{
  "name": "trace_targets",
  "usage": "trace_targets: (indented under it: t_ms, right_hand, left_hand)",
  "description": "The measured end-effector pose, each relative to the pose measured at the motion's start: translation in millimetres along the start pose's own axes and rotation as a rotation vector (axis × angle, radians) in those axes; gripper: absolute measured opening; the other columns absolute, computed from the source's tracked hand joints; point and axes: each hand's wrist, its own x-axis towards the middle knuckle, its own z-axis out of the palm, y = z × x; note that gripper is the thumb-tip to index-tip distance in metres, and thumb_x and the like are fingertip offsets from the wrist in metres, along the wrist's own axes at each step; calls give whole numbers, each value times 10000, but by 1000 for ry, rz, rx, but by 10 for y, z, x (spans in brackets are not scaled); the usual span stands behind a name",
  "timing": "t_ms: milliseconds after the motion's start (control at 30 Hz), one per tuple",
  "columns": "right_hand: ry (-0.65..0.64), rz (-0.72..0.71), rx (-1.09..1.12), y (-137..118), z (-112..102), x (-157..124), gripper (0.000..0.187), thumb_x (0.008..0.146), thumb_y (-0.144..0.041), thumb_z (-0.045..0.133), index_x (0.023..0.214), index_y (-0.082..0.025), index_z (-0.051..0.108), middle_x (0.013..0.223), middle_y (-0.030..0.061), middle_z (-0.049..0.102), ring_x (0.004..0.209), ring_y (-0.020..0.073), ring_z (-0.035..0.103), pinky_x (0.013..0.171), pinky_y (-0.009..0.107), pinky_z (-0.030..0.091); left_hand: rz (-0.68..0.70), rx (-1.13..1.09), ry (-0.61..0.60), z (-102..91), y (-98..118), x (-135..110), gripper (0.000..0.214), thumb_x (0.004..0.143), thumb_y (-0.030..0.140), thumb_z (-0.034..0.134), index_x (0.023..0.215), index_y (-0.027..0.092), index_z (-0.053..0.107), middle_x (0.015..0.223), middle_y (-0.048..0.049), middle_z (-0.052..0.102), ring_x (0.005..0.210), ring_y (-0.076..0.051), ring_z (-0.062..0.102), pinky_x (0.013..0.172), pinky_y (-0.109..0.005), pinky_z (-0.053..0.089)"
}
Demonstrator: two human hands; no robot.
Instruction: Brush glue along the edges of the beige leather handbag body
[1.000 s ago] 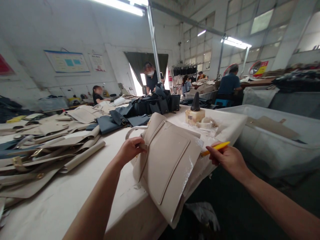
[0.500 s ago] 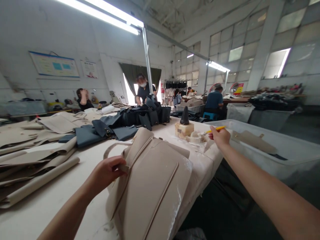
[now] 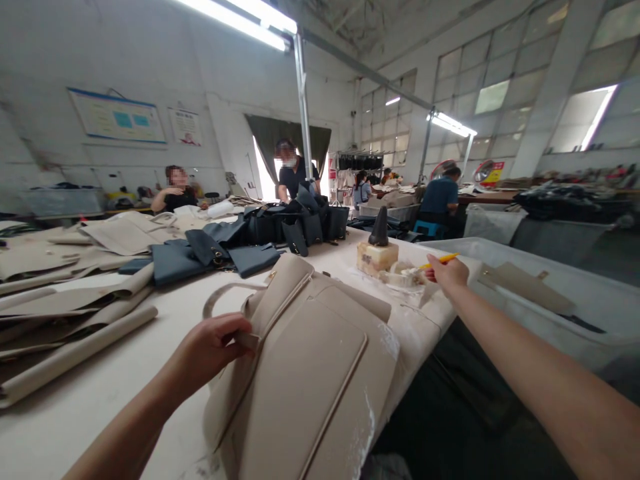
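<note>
A beige leather-like bag [image 3: 295,373] lies on the table in front of me, with white smears along its right edge. At its left side my left hand [image 3: 220,340] is closed, pinching a small beige strap end [image 3: 247,341] between thumb and fingers. Farther off to the right, my right hand [image 3: 450,272] is closed around a thin yellow-handled brush [image 3: 447,259]. The brush's tip reaches a small whitish dish [image 3: 404,275] crusted with white paste. Beside the dish stands a pale block [image 3: 376,259] with a black cone [image 3: 381,228] on top.
Stacked beige pieces [image 3: 75,347] cover the table's left side. Dark blue bags [image 3: 250,237] lie across its far part. A translucent bin [image 3: 500,250] holding a beige piece stands right of the table edge. Several other people are farther back, one [image 3: 295,175] behind the dark bags.
The view has shifted slightly, moving the scene's right side rightward. My right hand stays by the dish with the brush, and my left hand keeps its pinch. A seated person's hand has dropped from the face.
</note>
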Motion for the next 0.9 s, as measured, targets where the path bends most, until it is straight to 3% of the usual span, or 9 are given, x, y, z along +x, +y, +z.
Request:
trace_targets:
  t_ms: [200,300,400,567,733,900]
  right_hand:
    - [60,156,107,-277,-438,-611,296,895,-337,652,675,-173,541,543,-40,569,433,85,529,455,199,499]
    - [-9,164,173,-412,-659,-1103,313,819,-425,713,689,-186,558,536,-8,585,408,93,523,393,181,478]
    - [-139,160,210,-499,-781,-1587,424,658,-553,806,722,-190,596,559,15,610,421,114,542,357,190,470]
    - [-284,106,213,-560,-625,-1962,601,519,-707,805,747,-187,608,570,18,631,430,124,561,379,208,502]
    - [-374,67,124,-575,-337,-1933,604,545,-719,781,706,-166,598,541,24,633,419,137,580,383,216,514]
    - [-464,46,16,-609,-268,-1993,526,611,-652,784,657,-169,582,507,28,623,378,133,562,351,203,470]
  left_hand:
    - [2,-14,7,29,-4,-1,107,645,266,653,635,174,599,573,39,528,571,-103,444,514,-189,338]
    - [-9,-30,27,53,-35,1,109,639,263,657,652,169,603,579,39,513,581,-105,451,517,-191,337]
    - [7,-52,26,74,-74,12,115,647,269,660,670,167,611,589,36,514,584,-107,460,518,-194,343]
    - [15,-114,33,102,-143,30,133,632,264,680,678,163,607,588,29,514,570,-110,459,511,-204,348]
    - [-11,-176,25,117,-173,39,153,602,258,699,680,158,613,580,26,510,547,-109,441,502,-218,347]
    - [-15,-172,14,130,-165,39,159,593,264,700,653,150,607,576,44,493,551,-92,433,507,-193,342]
